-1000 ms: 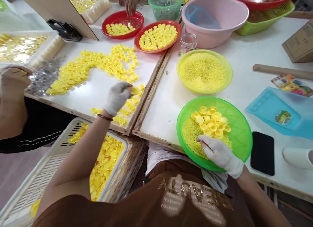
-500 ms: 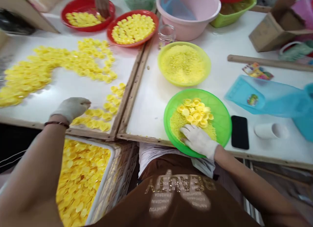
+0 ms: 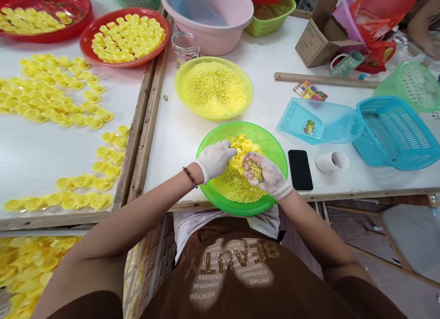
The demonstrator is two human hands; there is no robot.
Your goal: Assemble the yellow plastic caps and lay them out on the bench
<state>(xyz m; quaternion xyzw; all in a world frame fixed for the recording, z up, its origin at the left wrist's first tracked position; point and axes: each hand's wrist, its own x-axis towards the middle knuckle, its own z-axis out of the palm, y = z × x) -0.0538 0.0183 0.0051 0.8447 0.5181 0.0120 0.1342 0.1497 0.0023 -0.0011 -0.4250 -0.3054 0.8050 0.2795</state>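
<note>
While a small heap of beads [image 3: 255, 170] is held in the palm of the right hand [image 3: 275, 178], with its fingers curled around them, the left hand [image 3: 213, 162] is held over the left side of the green plate [image 3: 270, 142]. Its fingers are bent, and whether anything is gripped by them cannot be told. The yellow cups [image 3: 246, 145] are piled in the plate, just beside the left fingertips and on the far side of the right hand. Loose beads [image 3: 237, 187] are spread below both hands, in the near part of the plate.

On the counter [image 3: 172, 149], a yellow bowl [image 3: 250, 92] filled with beads is set on the far side of the plate. To the right, a black phone [image 3: 300, 170] is laid near the rim, with a white cup [image 3: 330, 162] tipped on its side farther right. More yellow cups are arranged at the left and in a red plate [image 3: 85, 46].
</note>
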